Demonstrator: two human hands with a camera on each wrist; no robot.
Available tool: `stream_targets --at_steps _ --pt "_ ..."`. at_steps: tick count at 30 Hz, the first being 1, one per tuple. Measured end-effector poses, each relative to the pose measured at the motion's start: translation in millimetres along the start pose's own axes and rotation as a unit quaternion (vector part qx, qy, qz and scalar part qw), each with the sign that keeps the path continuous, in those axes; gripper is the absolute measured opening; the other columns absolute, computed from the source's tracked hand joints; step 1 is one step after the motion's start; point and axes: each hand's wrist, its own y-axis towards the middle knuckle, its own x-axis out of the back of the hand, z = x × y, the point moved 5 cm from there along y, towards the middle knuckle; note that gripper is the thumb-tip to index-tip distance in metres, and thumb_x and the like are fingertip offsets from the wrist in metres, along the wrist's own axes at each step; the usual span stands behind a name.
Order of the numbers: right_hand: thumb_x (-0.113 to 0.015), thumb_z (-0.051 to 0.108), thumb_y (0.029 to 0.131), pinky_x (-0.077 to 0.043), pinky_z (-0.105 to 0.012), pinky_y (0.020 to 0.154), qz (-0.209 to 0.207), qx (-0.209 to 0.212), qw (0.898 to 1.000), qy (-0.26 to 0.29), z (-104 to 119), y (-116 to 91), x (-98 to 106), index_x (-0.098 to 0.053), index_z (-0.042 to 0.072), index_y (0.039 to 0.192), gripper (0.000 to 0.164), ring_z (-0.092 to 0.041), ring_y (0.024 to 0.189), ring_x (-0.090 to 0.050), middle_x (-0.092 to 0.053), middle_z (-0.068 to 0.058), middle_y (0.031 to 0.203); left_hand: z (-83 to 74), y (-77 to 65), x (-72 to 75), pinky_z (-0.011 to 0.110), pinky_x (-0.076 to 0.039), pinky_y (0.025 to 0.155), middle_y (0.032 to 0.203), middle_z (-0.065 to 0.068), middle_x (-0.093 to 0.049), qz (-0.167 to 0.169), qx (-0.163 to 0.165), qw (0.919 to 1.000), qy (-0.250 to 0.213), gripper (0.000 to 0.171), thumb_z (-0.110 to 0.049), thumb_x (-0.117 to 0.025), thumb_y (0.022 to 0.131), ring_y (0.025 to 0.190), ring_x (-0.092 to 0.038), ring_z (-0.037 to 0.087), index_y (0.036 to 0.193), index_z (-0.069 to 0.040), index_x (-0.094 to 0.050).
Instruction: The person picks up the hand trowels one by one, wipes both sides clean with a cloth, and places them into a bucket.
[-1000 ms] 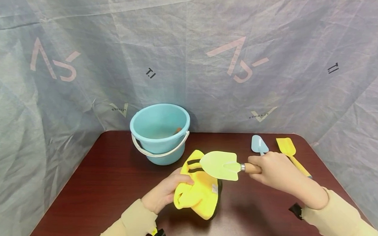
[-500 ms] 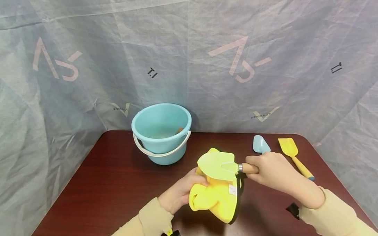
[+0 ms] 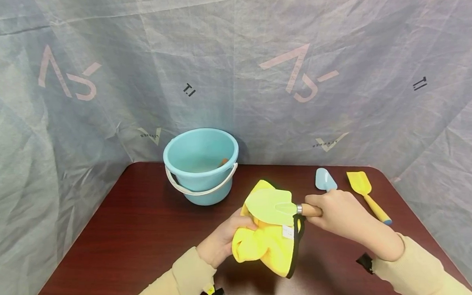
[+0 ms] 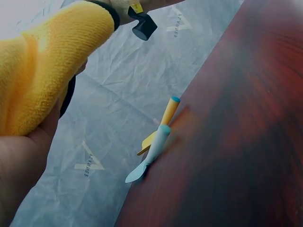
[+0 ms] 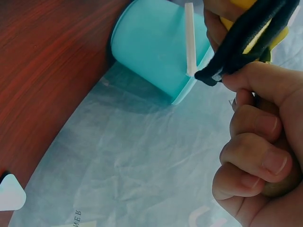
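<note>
My left hand (image 3: 223,237) grips a bunched yellow cloth (image 3: 271,257) with black edging and a small white tag. The right hand (image 3: 341,213) has its fingers curled round the wooden handle of a hand trowel (image 3: 269,205). The trowel's pale yellow-green blade points left and overlaps the cloth, which shows behind and below it. In the right wrist view, the black edging (image 5: 246,42) comes right up to the right thumb. Fluffy yellow fabric fills the upper left of the left wrist view, above the left hand (image 4: 21,165).
A light blue bucket (image 3: 206,196) with a white handle stands at the back of the dark red table (image 3: 145,237); something orange-brown lies inside. At the back right are a light blue shovel (image 3: 325,179) and a yellow shovel (image 3: 360,183). A grey sheet (image 3: 233,78) hangs behind.
My left hand has carried the cloth to the right, from the blade's tip to behind the blade, and turned it slightly. The right hand and trowel have stayed almost in place.
</note>
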Motion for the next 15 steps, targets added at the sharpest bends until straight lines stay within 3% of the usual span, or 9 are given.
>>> stream_targets --at_steps 15 --pt "-0.065 0.016 0.062 -0.009 -0.018 0.042 0.008 -0.008 1.0 -0.019 -4 -4 0 -0.029 0.023 0.056 0.037 -0.002 0.049 -0.011 -0.01 0.015 0.056 -11.3 -18.6 11.1 0.033 -0.048 0.083 0.109 0.008 -0.056 -0.067 0.011 0.9974 0.022 0.043 0.003 -0.036 0.077 0.099 -0.057 0.018 0.118 -0.005 -0.04"
